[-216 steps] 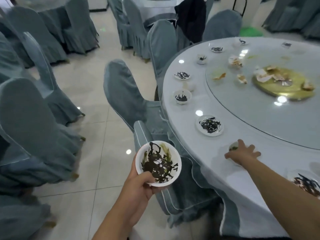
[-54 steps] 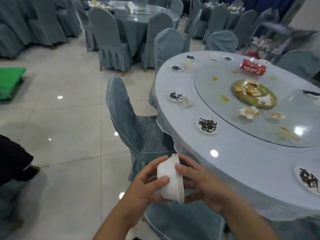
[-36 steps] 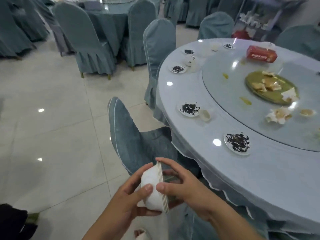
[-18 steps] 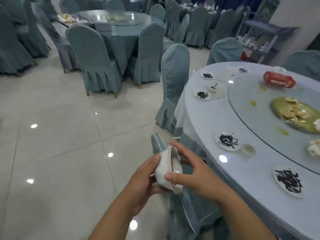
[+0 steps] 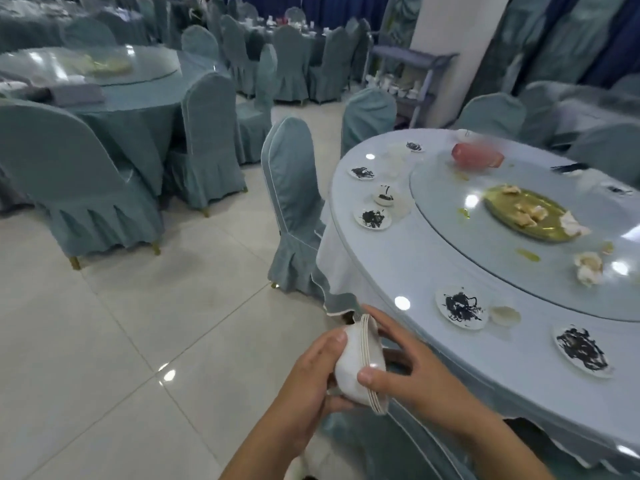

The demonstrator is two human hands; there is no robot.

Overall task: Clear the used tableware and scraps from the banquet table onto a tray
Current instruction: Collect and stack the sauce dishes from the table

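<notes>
Both hands [image 5: 363, 372] grip stacked white bowls [image 5: 360, 367] tilted sideways beside the banquet table [image 5: 415, 258].

Both bare forearms rise from the lower edge and meet in front of the body. The left grip [image 5: 308, 375] cups the base of the stack of bowls [image 5: 353, 362], thumb on top. The right grip [image 5: 412, 372] clasps the rims, thumb near, fingers curled over the far side.
</notes>
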